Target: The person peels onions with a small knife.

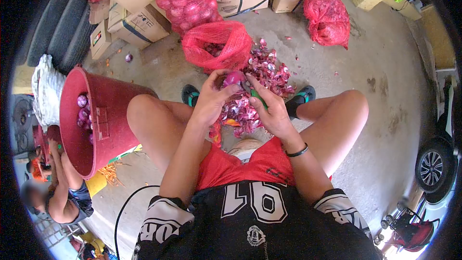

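A purple-red onion (234,78) is gripped in my left hand (215,94), its fingers wrapped round the side and back of it. My right hand (272,110) is closed on a knife (258,98) with a green handle, and the small dark blade lies against the onion's right side. Part of the blade is hidden by my fingers. Below both hands, a heap of onion skins (269,70) covers the floor between my feet. Just beyond them stands an open red mesh sack (216,48) with some dark onions or skins inside.
To the left, a large red tub (103,120) on its side or tilted holds several onions (83,115). Behind are a full onion sack (185,0), cardboard boxes (139,24), tyres (57,29) and another red sack (327,19). Another person (62,197) sits at left.
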Demonstrator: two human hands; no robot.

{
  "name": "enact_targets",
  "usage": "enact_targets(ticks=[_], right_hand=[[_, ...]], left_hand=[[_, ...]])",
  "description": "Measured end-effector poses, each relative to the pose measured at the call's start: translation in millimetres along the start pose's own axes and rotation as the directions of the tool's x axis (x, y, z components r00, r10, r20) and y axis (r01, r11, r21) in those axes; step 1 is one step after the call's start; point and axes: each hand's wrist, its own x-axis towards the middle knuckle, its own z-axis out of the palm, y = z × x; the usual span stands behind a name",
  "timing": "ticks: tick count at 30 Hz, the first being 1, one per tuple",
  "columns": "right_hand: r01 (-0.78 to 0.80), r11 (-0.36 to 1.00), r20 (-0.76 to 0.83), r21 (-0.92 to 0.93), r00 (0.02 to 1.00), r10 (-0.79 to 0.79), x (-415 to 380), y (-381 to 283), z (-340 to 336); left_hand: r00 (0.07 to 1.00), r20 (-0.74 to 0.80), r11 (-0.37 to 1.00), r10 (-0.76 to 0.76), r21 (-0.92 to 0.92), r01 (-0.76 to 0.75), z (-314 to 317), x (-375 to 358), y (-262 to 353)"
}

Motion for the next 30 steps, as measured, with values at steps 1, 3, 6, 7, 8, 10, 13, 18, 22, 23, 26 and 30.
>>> enact_targets(ticks=[1,3,6,7,8,10,13,18,22,23,26,30], right_hand=[[0.004,1.000,-0.024,-0.005,1.000,-0.005,0,2,1],[0.014,1.000,-0.073,-0.015,0.997,-0.015,1,4,3],[-0.120,0.993,-0.056,-0.009,0.991,0.120,4,-2,-1],[-0.097,0.995,-0.093,0.007,0.991,0.098,5,-1,-1],[-0.073,0.997,-0.130,0.021,0.989,0.076,6,1,0],[-0.065,0.997,-0.183,0.033,0.981,0.070,8,4,3],[-0.152,0.985,-0.187,0.085,0.968,0.166,10,9,4],[-0.293,0.872,-0.036,0.393,0.942,0.333,7,15,-9],[-0.336,0.749,0.020,0.572,0.918,0.396,4,-1,-22],[-0.304,0.796,-0.014,0.523,0.931,0.365,4,1,-22],[-0.209,0.918,-0.104,0.336,0.961,0.257,5,4,-22],[-0.183,0.978,-0.138,0.099,0.971,0.196,8,4,-14]], left_hand=[[1.000,0.009,1.000,-0.013,-0.017,0.013,0,0,1],[0.999,0.028,0.998,-0.038,-0.049,0.040,1,-1,4],[0.997,0.071,0.995,-0.034,-0.087,0.040,1,-2,2],[0.996,0.084,0.994,-0.034,-0.099,0.042,1,-2,1],[0.995,0.097,0.993,-0.034,-0.110,0.044,1,-2,1],[0.992,0.120,0.992,-0.036,-0.118,0.050,1,-2,0],[0.987,0.160,0.996,-0.003,-0.087,0.017,2,-2,-2],[0.980,0.194,0.998,0.048,-0.054,-0.038,5,-5,1],[0.998,0.062,0.995,0.009,-0.100,-0.003,2,1,-3],[0.998,0.063,0.998,0.009,-0.062,-0.005,0,3,-5],[0.996,0.085,0.998,0.037,0.040,-0.040,2,4,-5],[0.985,0.169,0.989,0.044,0.132,-0.066,10,1,-3]])
